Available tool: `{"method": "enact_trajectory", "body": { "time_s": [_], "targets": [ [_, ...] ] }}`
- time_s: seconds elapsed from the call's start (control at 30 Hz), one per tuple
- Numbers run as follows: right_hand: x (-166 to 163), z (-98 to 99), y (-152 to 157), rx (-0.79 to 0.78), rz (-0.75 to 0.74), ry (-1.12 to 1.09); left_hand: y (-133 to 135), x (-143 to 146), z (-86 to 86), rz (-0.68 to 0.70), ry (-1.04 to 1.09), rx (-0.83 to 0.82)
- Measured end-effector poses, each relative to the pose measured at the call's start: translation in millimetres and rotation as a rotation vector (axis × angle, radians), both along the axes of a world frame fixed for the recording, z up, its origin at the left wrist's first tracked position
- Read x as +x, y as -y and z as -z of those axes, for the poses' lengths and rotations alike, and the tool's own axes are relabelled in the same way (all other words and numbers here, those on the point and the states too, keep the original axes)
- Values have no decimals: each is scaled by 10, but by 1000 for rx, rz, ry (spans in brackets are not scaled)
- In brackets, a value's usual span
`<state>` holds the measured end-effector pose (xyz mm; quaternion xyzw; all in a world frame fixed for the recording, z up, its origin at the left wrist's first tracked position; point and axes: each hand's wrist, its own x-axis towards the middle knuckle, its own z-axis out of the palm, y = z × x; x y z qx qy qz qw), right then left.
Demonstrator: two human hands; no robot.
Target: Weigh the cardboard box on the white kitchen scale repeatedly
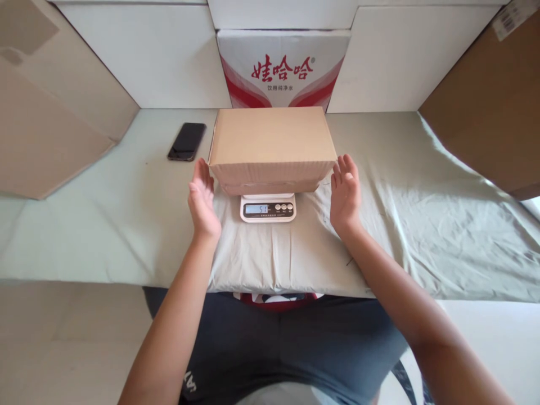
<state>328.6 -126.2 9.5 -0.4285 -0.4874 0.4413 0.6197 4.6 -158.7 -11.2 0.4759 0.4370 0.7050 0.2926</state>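
Cardboard box sits closed at the middle of the desk, toward the far side, resting on a small scale and not on the desk itself. A wrinkled grey-green cloth covers the whole desk. That is a soft footing, and in my judgement anything standing on it could rock or settle unevenly. Large brown cartons lean in at the far left and far right, and a red-and-white printed carton stands just behind the box, so there is little room for the box to shift away.

The box is far wider than the scale and overhangs it on the left, right and far sides. The likeliest trouble is a push from one side only, which could tilt the box or slide it off its small support.

Both hands are open and empty, palms turned inward. The left hand is just beside the near left corner of the box and the right hand just beside the near right corner. I cannot tell whether the fingertips touch the cardboard. If they do, they would likely disturb the lit reading on the scale's display.

A dark phone lies to the far left, near the box. A box sliding left could knock it.
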Motion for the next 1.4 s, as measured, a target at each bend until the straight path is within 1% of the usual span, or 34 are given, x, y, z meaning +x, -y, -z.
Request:
{"method": "enact_trajectory", "body": {
  "time_s": [0.13, 0.27, 0.47, 0.6, 0.73, 0.87, 1.1, 1.27, 1.4],
  "targets": [
    [14, 118, -96, -42, 23, -32, -99, -66, 66, -5, 28, -18],
    [74, 170, -173, -66, 20, -29, -185, -54, 70, -21, 105, -43],
    [118, 98, -191, -110, 52, -73, -207, 23, 17, -16, 174, -117],
    [107, 53, -191, -133, 67, -102, -217, 10, 9, -52, 194, -140],
    [90, 34, -184, -134, 63, -113, -236, -17, 22, -59, 199, -148],
    [94, 33, -175, -136, 69, -129, -250, -28, 45, -65, 200, -149],
    [128, 88, -205, -105, 51, -77, -268, -20, 62, -71, 208, -161],
    [107, 51, -200, -133, 52, -137, -266, -26, 58, -59, 211, -167],
    [104, 44, -201, -122, 43, -122, -260, -30, 56, -40, 206, -169]
  ]
}}
